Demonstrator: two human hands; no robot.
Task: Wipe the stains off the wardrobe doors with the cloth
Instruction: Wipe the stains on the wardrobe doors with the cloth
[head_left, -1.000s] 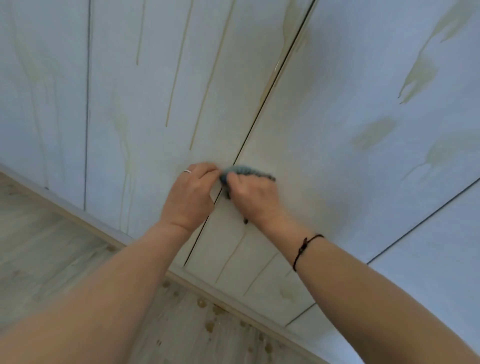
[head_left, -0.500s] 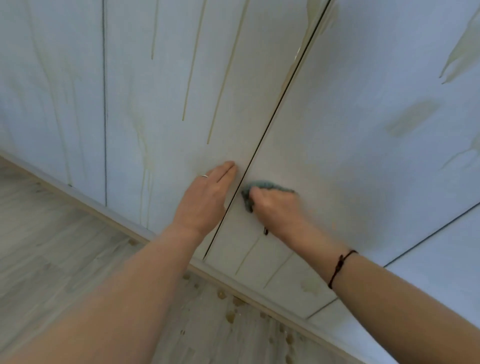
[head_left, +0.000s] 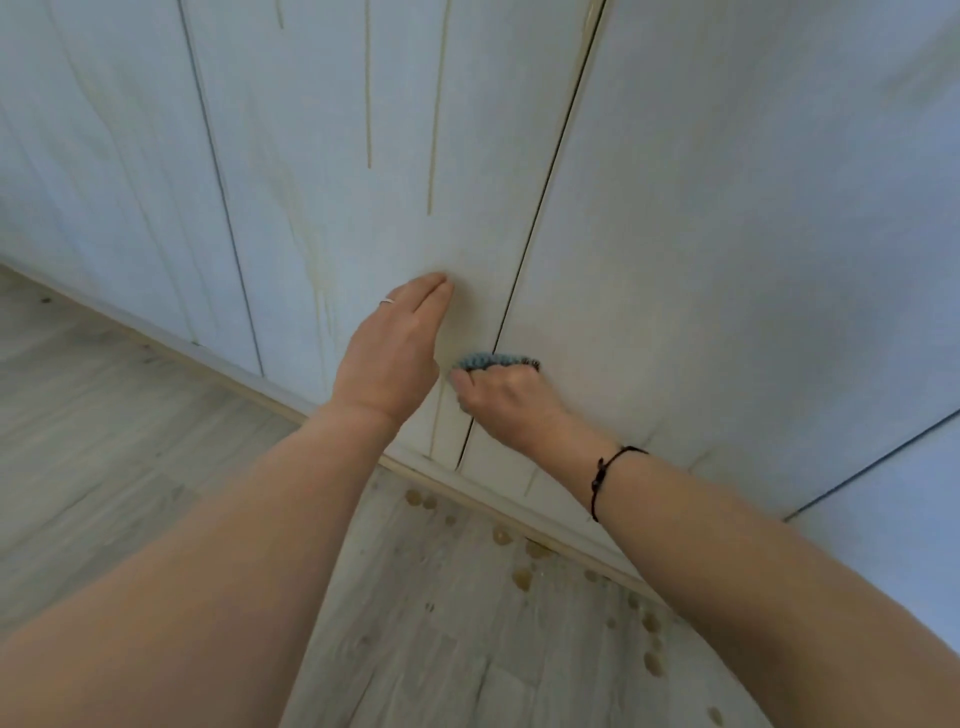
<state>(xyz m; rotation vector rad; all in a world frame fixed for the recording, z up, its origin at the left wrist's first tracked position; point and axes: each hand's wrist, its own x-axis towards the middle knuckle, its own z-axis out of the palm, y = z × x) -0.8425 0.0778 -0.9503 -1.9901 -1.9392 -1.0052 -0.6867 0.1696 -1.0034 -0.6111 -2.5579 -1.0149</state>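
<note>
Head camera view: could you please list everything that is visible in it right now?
wardrobe doors: several, white, filling the upper frame
drip stains: several, yellowish, running down the doors
cloth: one, blue-grey, on the door seam
floor: one, pale wood-look, below
floor spots: many, brownish, by the wardrobe base
ring: one, silver, left hand
bracelet: one, black, right wrist
left hand: flat on door
right hand: grips cloth

L. hand (head_left: 395, 353): fingers (head_left: 431, 293) straight, held together; bare forearm extended fwd. R. hand (head_left: 511, 402): just beside L., back of hand up, curled round small blue textured cloth (head_left: 493, 361); forearm enters from lower right.
</note>
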